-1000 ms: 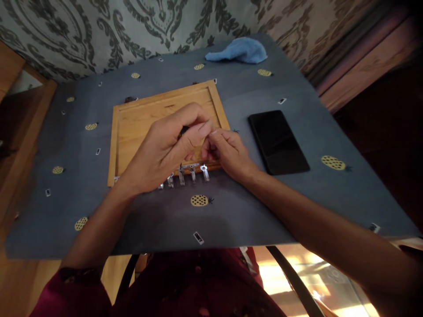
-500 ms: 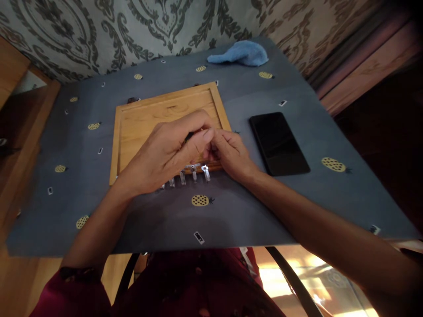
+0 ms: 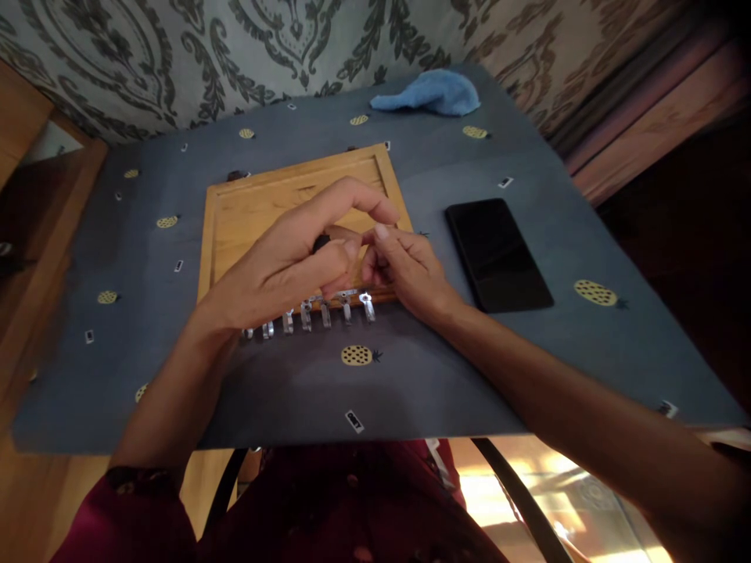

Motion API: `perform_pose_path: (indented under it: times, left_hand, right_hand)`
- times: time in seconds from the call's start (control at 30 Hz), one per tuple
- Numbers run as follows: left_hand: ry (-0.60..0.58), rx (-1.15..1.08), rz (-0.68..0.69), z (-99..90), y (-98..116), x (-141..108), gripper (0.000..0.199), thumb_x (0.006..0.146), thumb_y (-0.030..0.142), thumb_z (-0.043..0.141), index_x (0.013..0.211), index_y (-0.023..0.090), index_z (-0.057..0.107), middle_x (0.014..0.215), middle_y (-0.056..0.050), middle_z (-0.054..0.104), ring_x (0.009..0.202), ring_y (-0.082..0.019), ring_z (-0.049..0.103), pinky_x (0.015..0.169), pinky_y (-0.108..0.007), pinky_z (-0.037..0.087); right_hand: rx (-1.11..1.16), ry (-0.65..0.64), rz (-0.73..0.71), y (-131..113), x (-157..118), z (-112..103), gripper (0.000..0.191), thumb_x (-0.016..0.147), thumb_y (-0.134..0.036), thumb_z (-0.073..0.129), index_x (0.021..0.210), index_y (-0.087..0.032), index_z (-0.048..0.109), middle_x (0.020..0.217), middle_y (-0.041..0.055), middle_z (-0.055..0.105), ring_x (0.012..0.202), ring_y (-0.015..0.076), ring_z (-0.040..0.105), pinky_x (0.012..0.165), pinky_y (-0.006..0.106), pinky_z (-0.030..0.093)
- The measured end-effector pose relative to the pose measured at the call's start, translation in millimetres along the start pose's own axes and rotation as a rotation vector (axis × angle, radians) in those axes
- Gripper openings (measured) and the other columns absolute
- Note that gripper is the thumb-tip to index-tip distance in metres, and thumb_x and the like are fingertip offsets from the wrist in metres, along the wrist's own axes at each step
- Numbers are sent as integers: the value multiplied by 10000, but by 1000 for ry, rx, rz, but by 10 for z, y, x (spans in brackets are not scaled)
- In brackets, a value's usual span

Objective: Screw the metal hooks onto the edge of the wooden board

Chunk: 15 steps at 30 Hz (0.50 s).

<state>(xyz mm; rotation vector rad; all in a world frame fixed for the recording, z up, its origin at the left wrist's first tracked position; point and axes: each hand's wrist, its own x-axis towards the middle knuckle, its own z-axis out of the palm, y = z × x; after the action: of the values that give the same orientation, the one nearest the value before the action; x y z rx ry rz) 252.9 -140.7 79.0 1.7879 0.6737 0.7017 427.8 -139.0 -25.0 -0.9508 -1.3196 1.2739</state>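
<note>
My left hand hovers over a shallow-rimmed wooden board, its thumb and fingers curled round a small black object that shows only in part. Just to the right, my right hand is closed in a pinch near the left fingertips. What it pinches is hidden or too small to make out. Along the board's near edge sits a row of several small shiny metal clips, partly covered by my left hand.
A black smartphone lies right of the board. Farther back, a crumpled blue cloth rests near the wall. The grey tablecloth has a pineapple print. Wooden furniture stands at the left edge.
My left index finger has straightened and reaches farther right, above the right hand. The left thumb has drawn back to the left, and more metal clips show. My right hand has hardly moved.
</note>
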Motion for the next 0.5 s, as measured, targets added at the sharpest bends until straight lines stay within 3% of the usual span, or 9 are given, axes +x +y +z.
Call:
perform_pose_path:
  times: [0.5]
  left_hand:
    - [-75,-40,-29,4,6,-15,309,905,179,503,1193,233,600,597,56,482,491,-91,506,517,-230,448]
  right_hand:
    - [12,-27,13,11,-9,-12,535,910,-701,481,833,-204,665,576,-29,557,497,95,486,479,233,387]
